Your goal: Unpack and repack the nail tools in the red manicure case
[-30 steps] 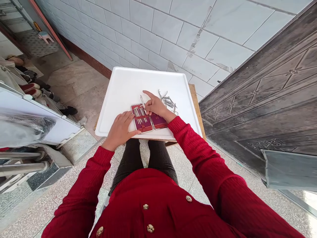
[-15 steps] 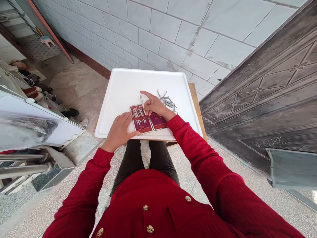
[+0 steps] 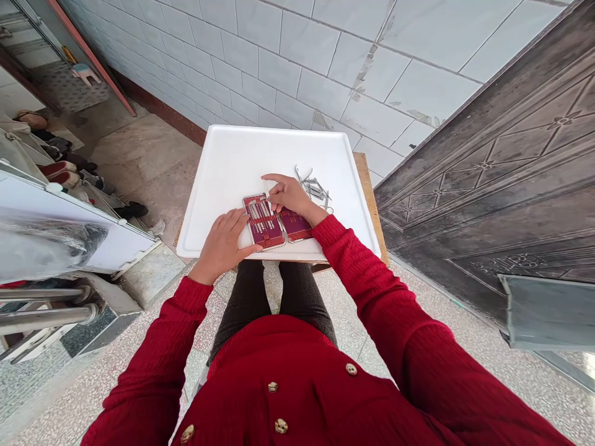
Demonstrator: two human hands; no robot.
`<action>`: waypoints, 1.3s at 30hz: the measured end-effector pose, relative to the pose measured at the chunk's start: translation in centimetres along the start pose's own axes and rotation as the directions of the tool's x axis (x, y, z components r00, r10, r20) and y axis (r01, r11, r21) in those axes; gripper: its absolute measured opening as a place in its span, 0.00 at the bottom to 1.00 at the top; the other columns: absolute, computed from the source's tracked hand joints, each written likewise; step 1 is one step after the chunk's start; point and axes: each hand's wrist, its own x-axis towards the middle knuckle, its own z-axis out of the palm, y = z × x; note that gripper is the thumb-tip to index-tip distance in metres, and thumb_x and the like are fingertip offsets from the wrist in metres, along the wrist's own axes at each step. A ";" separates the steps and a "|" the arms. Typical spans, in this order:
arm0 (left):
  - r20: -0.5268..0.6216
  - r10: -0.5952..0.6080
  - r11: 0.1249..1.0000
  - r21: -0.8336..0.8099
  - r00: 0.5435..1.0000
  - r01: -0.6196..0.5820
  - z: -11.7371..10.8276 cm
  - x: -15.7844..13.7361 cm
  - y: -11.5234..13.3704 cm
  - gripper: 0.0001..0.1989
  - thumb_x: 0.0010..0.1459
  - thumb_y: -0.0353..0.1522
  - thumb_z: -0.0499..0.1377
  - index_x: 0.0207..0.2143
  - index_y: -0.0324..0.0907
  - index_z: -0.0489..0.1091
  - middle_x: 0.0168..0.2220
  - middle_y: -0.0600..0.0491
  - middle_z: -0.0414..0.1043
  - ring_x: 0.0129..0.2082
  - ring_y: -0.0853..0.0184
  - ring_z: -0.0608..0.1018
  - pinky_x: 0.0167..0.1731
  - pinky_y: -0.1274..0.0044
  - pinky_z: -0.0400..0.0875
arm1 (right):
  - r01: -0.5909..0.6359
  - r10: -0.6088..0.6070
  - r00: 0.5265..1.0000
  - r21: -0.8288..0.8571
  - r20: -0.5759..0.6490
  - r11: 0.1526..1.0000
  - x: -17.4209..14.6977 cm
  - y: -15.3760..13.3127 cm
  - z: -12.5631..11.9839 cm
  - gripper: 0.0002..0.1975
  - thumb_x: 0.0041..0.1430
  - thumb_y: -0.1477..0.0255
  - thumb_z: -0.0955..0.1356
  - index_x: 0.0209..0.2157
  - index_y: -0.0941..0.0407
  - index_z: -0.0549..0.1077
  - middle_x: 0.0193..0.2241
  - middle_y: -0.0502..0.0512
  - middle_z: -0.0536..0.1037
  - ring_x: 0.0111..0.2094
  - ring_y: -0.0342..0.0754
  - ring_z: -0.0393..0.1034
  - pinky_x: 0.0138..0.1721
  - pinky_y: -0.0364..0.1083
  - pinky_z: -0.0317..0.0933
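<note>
A dark red manicure case [image 3: 275, 239] lies unfolded on the white tray [image 3: 227, 164]. Its left half carries several slim metal tools [image 3: 260, 214] under a red strap. My left hand [image 3: 223, 240] rests flat at the case's left edge, fingers stretched out and thumb along the near edge. Over the fold of the case, my right hand [image 3: 290, 195] pinches a slim metal manicure tool [image 3: 266, 186], its index finger extended. The tool's lower end is hidden by the fingers, and its exact kind is too small to tell. My right hand and wrist cover part of the case's right half.
Several loose metal nail tools [image 3: 315, 188] lie heaped on the tray, right of my right hand. A wooden board [image 3: 369, 207] shows under the tray. A tiled wall [image 3: 279, 62] rises behind, a dark patterned door [image 3: 465, 179] at right, a shoe rack [image 3: 88, 186] at left.
My right hand has lowered slightly toward the case's left half, bringing the slim tool down with it. My left hand stays in place on the case edge.
</note>
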 end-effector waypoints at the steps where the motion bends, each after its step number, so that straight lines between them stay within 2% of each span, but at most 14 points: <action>1: 0.003 -0.002 1.000 -0.002 1.000 0.002 0.0 0.0 0.0 0.39 0.68 0.55 0.57 0.70 0.42 0.57 0.71 0.38 0.61 0.71 0.45 0.63 0.70 0.49 0.57 | 0.004 -0.004 1.000 -0.025 -0.008 1.000 0.0 0.1 0.0 0.33 0.54 0.79 0.71 0.63 0.58 0.70 0.26 0.45 0.77 0.22 0.43 0.73 0.23 0.40 0.69; 4: 0.012 -0.008 1.000 -0.007 1.000 0.008 -0.1 0.0 0.1 0.40 0.67 0.56 0.56 0.71 0.42 0.57 0.71 0.38 0.61 0.71 0.45 0.63 0.70 0.49 0.57 | 0.033 -0.042 0.998 -0.157 -0.054 0.987 0.1 0.3 -0.1 0.28 0.58 0.77 0.70 0.61 0.57 0.73 0.29 0.48 0.79 0.22 0.42 0.71 0.27 0.42 0.70; 6: 0.013 -0.009 1.000 -0.008 1.000 0.010 -0.1 0.0 0.1 0.40 0.67 0.57 0.56 0.70 0.41 0.58 0.71 0.38 0.61 0.71 0.45 0.63 0.71 0.50 0.57 | 0.054 -0.085 0.991 -0.274 -0.106 0.960 0.3 0.3 -0.1 0.22 0.62 0.75 0.69 0.58 0.57 0.77 0.30 0.49 0.81 0.23 0.43 0.72 0.33 0.45 0.72; 9: 0.008 -0.004 1.000 -0.010 1.000 0.004 -0.1 0.1 0.1 0.40 0.68 0.57 0.56 0.70 0.41 0.58 0.71 0.37 0.61 0.71 0.45 0.63 0.71 0.50 0.57 | 0.063 -0.144 0.977 -0.430 -0.159 0.901 0.9 0.2 0.1 0.15 0.64 0.73 0.68 0.50 0.59 0.81 0.31 0.51 0.82 0.30 0.46 0.75 0.44 0.48 0.72; 12: 0.000 -0.002 1.000 -0.012 1.000 0.002 -0.1 0.1 0.1 0.39 0.67 0.56 0.56 0.70 0.40 0.58 0.71 0.37 0.61 0.71 0.45 0.63 0.71 0.50 0.57 | 0.059 -0.173 0.969 -0.517 -0.175 0.854 1.3 0.0 0.4 0.13 0.64 0.73 0.69 0.46 0.59 0.83 0.34 0.54 0.83 0.36 0.49 0.76 0.48 0.49 0.70; 16: 0.002 -0.001 1.000 -0.008 1.000 0.001 -0.1 0.1 0.1 0.40 0.67 0.56 0.57 0.69 0.38 0.59 0.70 0.36 0.61 0.71 0.44 0.64 0.70 0.50 0.57 | 0.037 -0.166 0.969 -0.558 -0.181 0.829 1.6 -0.5 0.8 0.12 0.65 0.73 0.68 0.44 0.58 0.84 0.38 0.54 0.85 0.39 0.49 0.76 0.48 0.48 0.68; 22: 0.009 -0.009 1.000 -0.007 1.000 0.009 -0.3 0.2 0.2 0.39 0.67 0.55 0.57 0.70 0.42 0.58 0.71 0.37 0.61 0.71 0.45 0.64 0.70 0.50 0.58 | 0.024 -0.151 0.979 -0.661 -0.135 0.750 1.1 -1.6 1.7 0.11 0.65 0.76 0.67 0.36 0.57 0.84 0.38 0.55 0.84 0.40 0.50 0.76 0.47 0.46 0.66; 29: 0.000 -0.008 1.000 0.006 1.000 0.008 -0.1 0.2 -0.1 0.39 0.67 0.56 0.56 0.70 0.42 0.59 0.70 0.37 0.62 0.71 0.44 0.64 0.69 0.49 0.59 | 0.053 -0.204 0.973 -0.759 -0.106 0.649 -0.9 -0.9 1.8 0.13 0.69 0.72 0.66 0.46 0.57 0.83 0.45 0.59 0.81 0.45 0.53 0.73 0.49 0.48 0.64; 33: -0.016 0.005 1.000 0.018 1.000 -0.005 0.0 0.3 -0.2 0.39 0.67 0.56 0.55 0.69 0.41 0.59 0.70 0.36 0.63 0.70 0.44 0.65 0.69 0.50 0.59 | 0.084 -0.224 0.973 -0.808 -0.060 0.583 -1.9 -1.0 2.1 0.13 0.70 0.72 0.65 0.47 0.58 0.82 0.45 0.61 0.80 0.45 0.53 0.73 0.47 0.48 0.63; 36: -0.018 0.012 1.000 0.021 1.000 -0.011 -0.1 0.3 -0.1 0.38 0.68 0.56 0.55 0.69 0.41 0.59 0.70 0.36 0.63 0.70 0.44 0.65 0.69 0.50 0.59 | 0.104 -0.232 0.971 -0.786 -0.051 0.610 -2.7 -1.6 1.6 0.14 0.68 0.75 0.67 0.51 0.59 0.80 0.43 0.60 0.79 0.41 0.52 0.73 0.45 0.47 0.63; 39: -0.009 0.015 1.000 0.025 1.000 -0.015 -0.2 0.3 -0.1 0.37 0.68 0.55 0.55 0.69 0.42 0.59 0.70 0.37 0.62 0.71 0.45 0.64 0.69 0.51 0.59 | 0.088 -0.249 0.963 -0.754 -0.103 0.651 -3.7 -2.2 -0.7 0.12 0.66 0.75 0.68 0.48 0.59 0.80 0.40 0.57 0.80 0.38 0.50 0.72 0.43 0.46 0.62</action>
